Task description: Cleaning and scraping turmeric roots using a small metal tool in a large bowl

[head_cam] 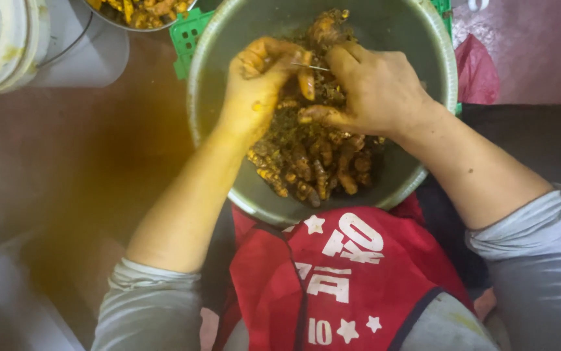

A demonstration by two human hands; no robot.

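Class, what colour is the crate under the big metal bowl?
Green: the crate shows at the bowl's upper left edge, seen best in the head view.

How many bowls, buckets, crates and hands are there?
Metal bowls: 2, the big bowl of roots and a second bowl at the top edge.
White bucket: 1
Green crate: 1
Hands: 2, left hand and right hand.
Total: 6

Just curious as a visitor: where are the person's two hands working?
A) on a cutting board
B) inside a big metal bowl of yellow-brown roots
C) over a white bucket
B: the left hand and right hand meet over the roots in the metal bowl.
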